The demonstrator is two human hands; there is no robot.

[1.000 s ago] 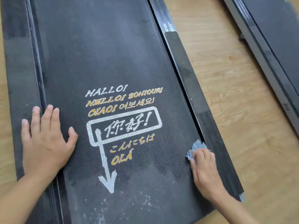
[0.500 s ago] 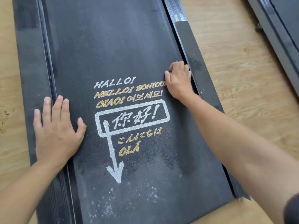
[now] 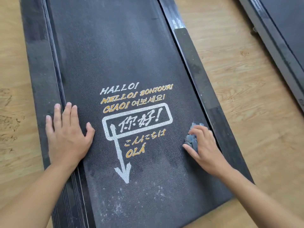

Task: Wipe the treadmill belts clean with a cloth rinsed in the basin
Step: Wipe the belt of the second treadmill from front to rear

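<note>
The cloth is looking soft, light and limp, best taken bunched under the palm. The right hand is clamping curled fingers on it near the belt's right edge. The left hand is pressing flat, fingers apart. Half a second ago the right hand was further up, beside the lettering

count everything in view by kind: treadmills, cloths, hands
treadmills: 2 (near treadmill, second treadmill at the right edge)
cloths: 1 (blue cloth, gripped by the right hand)
hands: 2 (left hand flat on the near treadmill, right hand on its belt)
total: 5
</note>
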